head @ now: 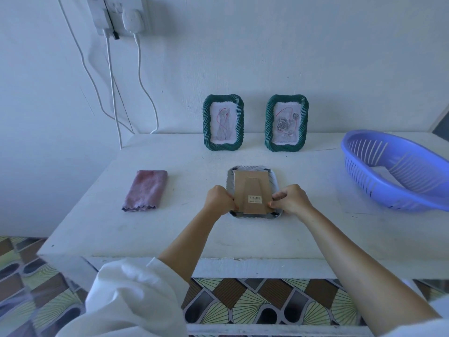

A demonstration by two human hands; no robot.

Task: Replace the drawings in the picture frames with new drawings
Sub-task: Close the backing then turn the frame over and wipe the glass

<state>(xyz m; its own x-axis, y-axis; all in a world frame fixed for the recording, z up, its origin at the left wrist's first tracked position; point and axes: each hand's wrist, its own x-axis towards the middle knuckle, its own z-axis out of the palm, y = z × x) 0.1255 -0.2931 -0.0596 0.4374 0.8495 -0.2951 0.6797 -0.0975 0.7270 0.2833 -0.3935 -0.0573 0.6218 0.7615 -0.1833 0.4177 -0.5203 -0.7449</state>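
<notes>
A picture frame (252,171) lies face down in the middle of the white table (243,232), its brown cardboard back (252,188) with a barcode sticker facing up. My left hand (218,200) pinches the left near edge of that back, and my right hand (290,200) pinches its right near edge. Two green frames stand against the wall behind: the left frame (223,122) holds a cat drawing, the right frame (286,122) a rose drawing.
A folded pink cloth (145,189) lies on the table to the left. A purple plastic basket (398,171) stands tilted at the right, with paper showing inside. White cables (139,76) hang from wall sockets at the back left.
</notes>
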